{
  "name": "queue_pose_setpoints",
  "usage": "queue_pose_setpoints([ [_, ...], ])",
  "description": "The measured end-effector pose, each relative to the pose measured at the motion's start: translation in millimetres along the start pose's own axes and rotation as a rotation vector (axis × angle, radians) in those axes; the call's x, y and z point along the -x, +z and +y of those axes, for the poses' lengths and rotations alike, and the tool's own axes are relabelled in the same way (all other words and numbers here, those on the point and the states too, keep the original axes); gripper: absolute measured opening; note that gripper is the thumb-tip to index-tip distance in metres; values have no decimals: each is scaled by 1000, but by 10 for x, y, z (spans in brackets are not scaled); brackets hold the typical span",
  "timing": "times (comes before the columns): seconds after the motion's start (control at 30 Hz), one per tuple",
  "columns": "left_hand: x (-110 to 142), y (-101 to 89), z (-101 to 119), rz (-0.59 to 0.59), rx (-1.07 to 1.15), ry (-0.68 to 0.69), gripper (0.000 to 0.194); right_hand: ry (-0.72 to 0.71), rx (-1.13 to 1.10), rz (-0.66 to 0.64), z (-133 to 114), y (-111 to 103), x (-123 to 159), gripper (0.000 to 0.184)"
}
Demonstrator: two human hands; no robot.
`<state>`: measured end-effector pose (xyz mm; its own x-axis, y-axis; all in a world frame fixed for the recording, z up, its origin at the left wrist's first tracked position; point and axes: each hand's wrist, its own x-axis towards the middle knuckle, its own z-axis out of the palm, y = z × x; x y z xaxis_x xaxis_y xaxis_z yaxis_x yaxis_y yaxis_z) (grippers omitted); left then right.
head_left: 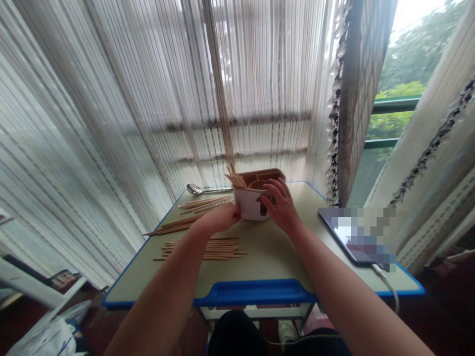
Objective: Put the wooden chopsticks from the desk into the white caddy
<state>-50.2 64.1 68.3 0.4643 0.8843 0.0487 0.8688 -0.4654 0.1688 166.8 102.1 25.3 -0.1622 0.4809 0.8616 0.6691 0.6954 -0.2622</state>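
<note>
Left forearm [166,282] passes three groups of sticks [222,256] and one slotted spoon [193,189]; the left hand [220,218], finger spacing hidden, touches the left side of one container [246,203] on the table [267,262], between both hands. Right hand [285,206], fingers spread, touches its right side; one tablet [339,230] lies beyond.

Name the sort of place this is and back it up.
Probably a room at home: striped sheer curtains hang behind a small blue-edged desk, which holds bundled sticks like chopsticks and a slotted spoon.
</note>
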Motion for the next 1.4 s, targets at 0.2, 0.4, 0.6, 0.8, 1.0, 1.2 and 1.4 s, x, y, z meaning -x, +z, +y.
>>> queue_pose_setpoints([
  [0.2,170,-281,71,168,604,147,19,-6,0,18,18,27,9,34],
  [0.4,218,-433,147,604,1434,257,17,-21,-7,32,40,43,12,33],
  [0.6,220,-595,-38,1113,1548,193,16,-13,1,20,43,36,16,35],
  [0.8,185,-642,-239,1623,1312,172,7,-9,-2,19,16,27,11,34],
  [1.0,91,-490,-170,1580,871,165,4,-4,0,18,17,23,9,34],
  [1.2,-89,-242,-183,1226,528,30,13,-5,7,10,12,21,12,34],
  [1.4,-242,-103,-221,1133,192,7,17,-3,0,17,19,25,10,34],
])
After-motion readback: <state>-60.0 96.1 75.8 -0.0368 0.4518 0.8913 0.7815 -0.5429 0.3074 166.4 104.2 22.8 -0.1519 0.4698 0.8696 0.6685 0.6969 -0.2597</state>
